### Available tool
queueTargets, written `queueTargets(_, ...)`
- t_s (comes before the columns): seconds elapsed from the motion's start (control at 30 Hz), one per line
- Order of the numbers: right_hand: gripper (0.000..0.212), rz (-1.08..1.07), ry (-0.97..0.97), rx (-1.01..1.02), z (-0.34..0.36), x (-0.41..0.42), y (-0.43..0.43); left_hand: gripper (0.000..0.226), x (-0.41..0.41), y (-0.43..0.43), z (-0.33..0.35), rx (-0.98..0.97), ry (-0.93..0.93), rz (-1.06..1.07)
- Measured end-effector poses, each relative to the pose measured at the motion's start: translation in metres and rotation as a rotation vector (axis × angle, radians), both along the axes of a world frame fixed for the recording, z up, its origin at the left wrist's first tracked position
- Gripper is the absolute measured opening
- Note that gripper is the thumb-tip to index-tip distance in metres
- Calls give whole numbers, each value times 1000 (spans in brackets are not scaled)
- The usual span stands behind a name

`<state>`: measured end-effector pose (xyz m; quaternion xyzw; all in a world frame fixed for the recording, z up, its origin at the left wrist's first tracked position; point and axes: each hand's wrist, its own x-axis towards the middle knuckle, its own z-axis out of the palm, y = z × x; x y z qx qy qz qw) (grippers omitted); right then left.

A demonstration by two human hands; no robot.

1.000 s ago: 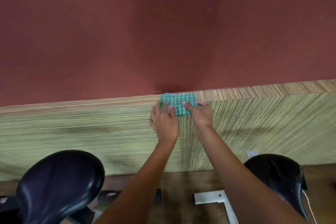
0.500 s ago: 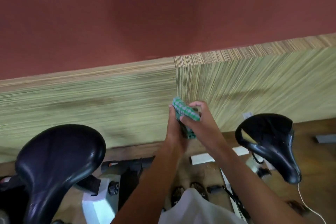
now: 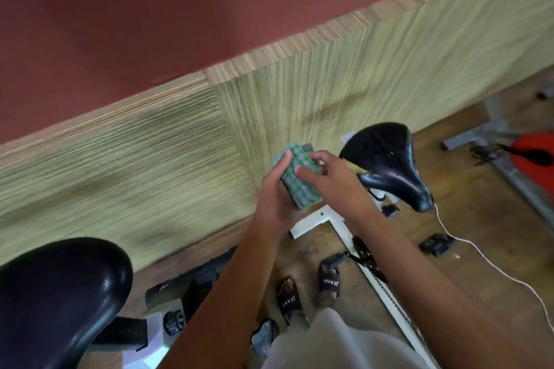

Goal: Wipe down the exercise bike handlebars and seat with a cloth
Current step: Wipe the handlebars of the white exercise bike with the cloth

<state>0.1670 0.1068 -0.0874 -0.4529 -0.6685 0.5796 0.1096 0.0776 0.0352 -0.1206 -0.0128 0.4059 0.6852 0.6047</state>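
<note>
Wooden floor (image 3: pixel 467 219) runs under everything, with the person's sandalled feet (image 3: pixel 308 290) planted on it between two exercise bikes. Nearest, at the lower left, sits a glossy black seat (image 3: pixel 60 293). Above the feet, both hands meet at chest height: the left hand (image 3: pixel 274 195) cups a folded green-and-white checked cloth (image 3: pixel 299 180) from beneath, its thumb curled over the edge, while the right hand (image 3: pixel 332 177) pinches the cloth's top face with thumb and curled fingers. Just right of the hands is a second black seat (image 3: pixel 389 159) on a white frame (image 3: pixel 326 219). A white cable (image 3: pixel 491 263) trails across the floor. Beyond stands a green-streaked wood panel (image 3: pixel 374 75) under a dark red wall (image 3: pixel 180 9).
</note>
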Motion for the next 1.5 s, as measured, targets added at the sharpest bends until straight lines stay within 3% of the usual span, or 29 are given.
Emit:
queueTargets(0.07,30,-19,7,83,3,13,3,54,11,10,3,24,-23,-14)
queueTargets(0.13,18,-100,29,134,9,36,10,49,30,24,10,76,-67,-71)
queueTargets(0.3,13,-287,123,124,21,107,26,51,84,67,22,115,-134,-278)
queueTargets(0.57,10,-673,2,366,48,251,52,46,212,133,46,91,7,-609)
queueTargets(0.8,17,-974,-126,505,30,352,42,42,328,157,59,30,211,-924)
queueTargets(0.87,25,-1123,-30,456,26,375,33,43,356,160,63,36,241,-1014)
queueTargets(0.97,39,-1276,363,260,35,405,23,44,397,166,75,98,209,-1187)
queueTargets(1.07,36,-1335,604,218,53,429,12,46,437,170,89,199,156,-1345)
queueTargets(1.4,50,-1840,799,556,123,481,-72,24,560,104,164,437,-27,-2012)
queueTargets(1.5,54,-2012,835,662,127,493,-114,38,590,55,180,598,114,-2188)
